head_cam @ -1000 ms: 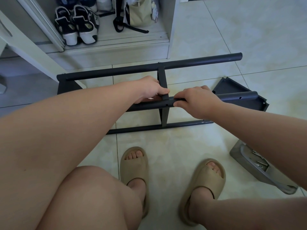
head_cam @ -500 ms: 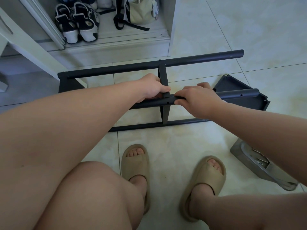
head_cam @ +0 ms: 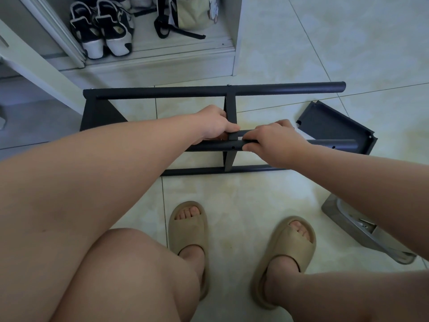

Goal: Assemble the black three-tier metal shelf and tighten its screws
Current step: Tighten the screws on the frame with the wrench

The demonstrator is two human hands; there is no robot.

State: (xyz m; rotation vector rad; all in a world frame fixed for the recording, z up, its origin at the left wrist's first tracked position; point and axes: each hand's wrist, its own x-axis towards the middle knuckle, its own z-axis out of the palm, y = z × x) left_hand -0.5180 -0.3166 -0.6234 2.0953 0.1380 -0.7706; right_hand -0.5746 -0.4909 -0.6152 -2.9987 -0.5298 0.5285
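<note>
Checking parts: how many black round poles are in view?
3: the far pole near the cabinet, the middle pole gripped by the left hand and right hand, the near pole on the floor. Arms may hide another.

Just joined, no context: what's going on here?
A seated person is assembling a black shelf frame that lies on its side on the tiled floor. The left-hand grip and right-hand grip both hold the near pole, one on either side of where the middle tier panel crosses it. A loose tier panel lies on the floor to the right, not yet fitted.
</note>
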